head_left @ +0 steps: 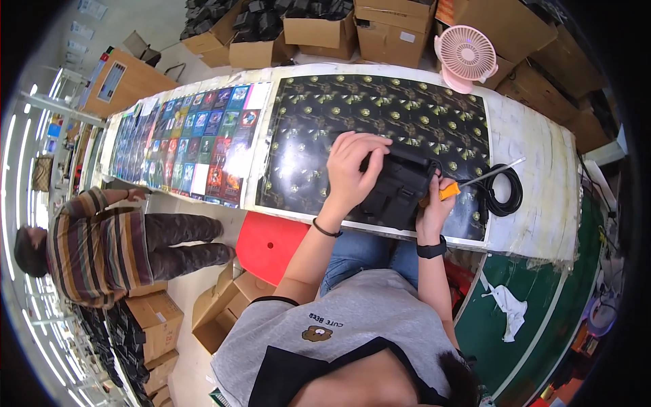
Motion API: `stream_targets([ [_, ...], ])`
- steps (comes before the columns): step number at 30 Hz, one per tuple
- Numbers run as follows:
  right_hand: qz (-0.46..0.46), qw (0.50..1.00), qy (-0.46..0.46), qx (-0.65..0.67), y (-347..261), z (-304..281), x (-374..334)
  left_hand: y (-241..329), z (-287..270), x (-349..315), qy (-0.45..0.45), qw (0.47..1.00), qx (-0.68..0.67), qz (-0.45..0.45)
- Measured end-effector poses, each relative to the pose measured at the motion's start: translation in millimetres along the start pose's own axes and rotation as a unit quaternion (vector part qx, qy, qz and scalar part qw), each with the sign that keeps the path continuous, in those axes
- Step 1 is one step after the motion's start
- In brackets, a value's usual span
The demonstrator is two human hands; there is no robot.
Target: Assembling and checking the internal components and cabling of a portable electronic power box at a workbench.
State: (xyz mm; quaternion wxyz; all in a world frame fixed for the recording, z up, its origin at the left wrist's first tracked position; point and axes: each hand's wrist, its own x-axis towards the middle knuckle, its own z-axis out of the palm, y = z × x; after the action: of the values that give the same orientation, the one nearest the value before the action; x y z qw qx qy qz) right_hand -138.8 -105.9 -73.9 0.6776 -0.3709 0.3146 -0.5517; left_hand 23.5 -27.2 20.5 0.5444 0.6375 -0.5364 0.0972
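A black moulded plastic housing (395,188) rests at the near edge of the table in front of me. My left hand (354,168) is curled over its left side, thumb bent toward the part; the fingertips are partly hidden. At the housing's right edge is my right hand (435,209), closed around a screwdriver (449,191) with an orange handle. The screwdriver's metal shaft points away to the upper right, off the housing. That hand also touches the housing's side.
A dark patterned sheet (305,136) covers the tabletop. Printed card sheets (203,136) lie left, a coiled black cable (503,193) right. A pink fan (466,57) stands at the far edge, cardboard boxes (315,34) behind. A person (102,247) stands left, near a red stool (268,247).
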Motion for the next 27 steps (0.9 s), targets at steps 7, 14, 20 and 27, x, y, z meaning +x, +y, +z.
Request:
stream_targets([
  [7, -0.022, 0.997, 0.061, -0.051, -1.4, 6.6, 6.5, -3.4, 9.5, 6.0, -0.021, 0.999, 0.013, -0.022],
  [14, 0.035, 0.988, 0.066, -0.134, -8.3, -2.4, 17.4, 1.6, 21.1, 11.2, -0.011, 0.993, 0.113, 0.031],
  [20, -0.062, 0.914, 0.033, -0.399, -42.7, -58.2, 30.2, 35.1, 39.4, -19.6, -0.026, 0.98, 0.076, 0.183],
  [27, -0.19, 0.695, 0.043, -0.692, -65.7, -120.4, 54.5, 35.0, 71.5, -66.8, -0.081, 0.967, 0.189, 0.151],
])
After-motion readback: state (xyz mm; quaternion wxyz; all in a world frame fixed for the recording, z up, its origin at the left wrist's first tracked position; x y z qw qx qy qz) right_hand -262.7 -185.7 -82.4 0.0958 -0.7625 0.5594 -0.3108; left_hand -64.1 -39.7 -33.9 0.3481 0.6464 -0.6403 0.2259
